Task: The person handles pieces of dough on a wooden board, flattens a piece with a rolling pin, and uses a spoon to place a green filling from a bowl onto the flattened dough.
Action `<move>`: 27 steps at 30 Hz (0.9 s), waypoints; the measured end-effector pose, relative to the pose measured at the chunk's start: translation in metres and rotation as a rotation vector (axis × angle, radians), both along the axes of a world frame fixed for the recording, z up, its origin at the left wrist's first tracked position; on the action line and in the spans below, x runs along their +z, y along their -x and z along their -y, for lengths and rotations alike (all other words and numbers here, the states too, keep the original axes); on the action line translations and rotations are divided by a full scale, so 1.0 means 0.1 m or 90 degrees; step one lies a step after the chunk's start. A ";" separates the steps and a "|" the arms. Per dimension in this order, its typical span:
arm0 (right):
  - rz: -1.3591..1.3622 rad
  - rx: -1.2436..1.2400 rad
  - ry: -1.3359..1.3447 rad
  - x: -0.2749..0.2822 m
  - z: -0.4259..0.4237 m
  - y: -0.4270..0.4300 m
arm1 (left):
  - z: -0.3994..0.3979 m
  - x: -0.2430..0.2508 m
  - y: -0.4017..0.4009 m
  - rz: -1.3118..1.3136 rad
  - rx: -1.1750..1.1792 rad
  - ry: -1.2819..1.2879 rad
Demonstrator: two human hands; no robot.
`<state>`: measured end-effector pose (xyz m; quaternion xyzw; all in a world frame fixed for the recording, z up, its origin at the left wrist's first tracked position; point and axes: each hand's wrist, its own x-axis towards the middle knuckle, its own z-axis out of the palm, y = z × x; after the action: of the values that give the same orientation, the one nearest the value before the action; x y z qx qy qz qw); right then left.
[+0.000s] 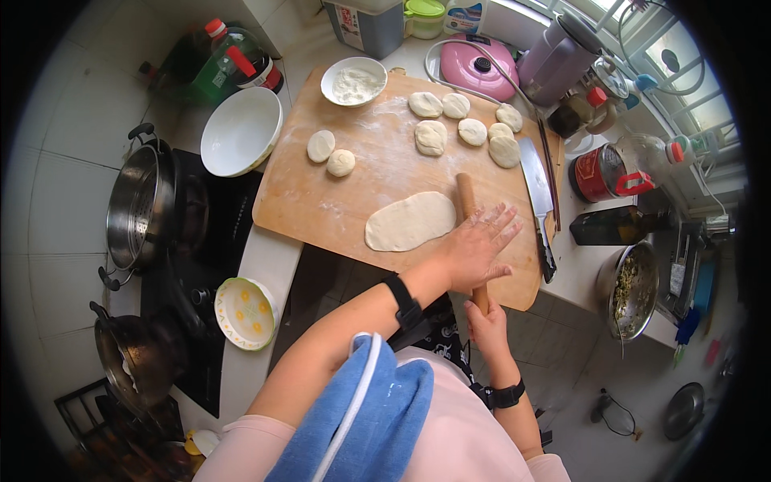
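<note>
A wooden rolling pin (pixel 465 191) lies across the right part of a floured wooden board (pixel 337 208). My left hand (pixel 480 247) rests flat over the pin's middle, palm down, with its fingers spread. Around the pin's near end, at the board's front edge, my right hand (pixel 489 327) is closed. An oval sheet of rolled dough (pixel 411 222) lies flat just left of the pin. Several dough rounds (pixel 430 137) are grouped at the back right of the board, and a dough ball (pixel 341 162) touches a flattened piece (pixel 321 146) on the left.
A bowl of flour (pixel 354 83) stands at the board's back edge. A knife (pixel 536 187) lies on the right side, beside chopsticks (pixel 551 175). A metal bowl of chopped filling (pixel 632 289) is farther right. Left are a white bowl (pixel 241 132) and a steamer pot (pixel 135 208).
</note>
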<state>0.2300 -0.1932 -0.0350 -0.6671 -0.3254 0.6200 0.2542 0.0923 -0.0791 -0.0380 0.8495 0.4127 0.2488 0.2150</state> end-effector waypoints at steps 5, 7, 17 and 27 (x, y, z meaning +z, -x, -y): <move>0.150 0.095 -0.276 -0.03 0.12 0.18 | 0.34 0.05 0.25 -0.031 -0.004 -0.061; 0.232 0.178 -0.252 0.01 0.13 0.28 | 0.40 -0.01 0.40 -0.053 0.012 0.036; -0.172 0.184 0.124 -0.15 0.20 0.63 | 1.12 -0.15 1.30 -0.177 0.067 0.101; 0.116 0.389 -0.097 -0.23 0.38 0.94 | 1.19 -0.29 1.49 -0.130 0.153 0.033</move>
<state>0.1364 -0.2308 -0.0583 -0.5704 -0.5774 0.5792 0.0753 -0.0569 -0.1983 -0.0668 0.8090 0.5372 0.1745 0.1626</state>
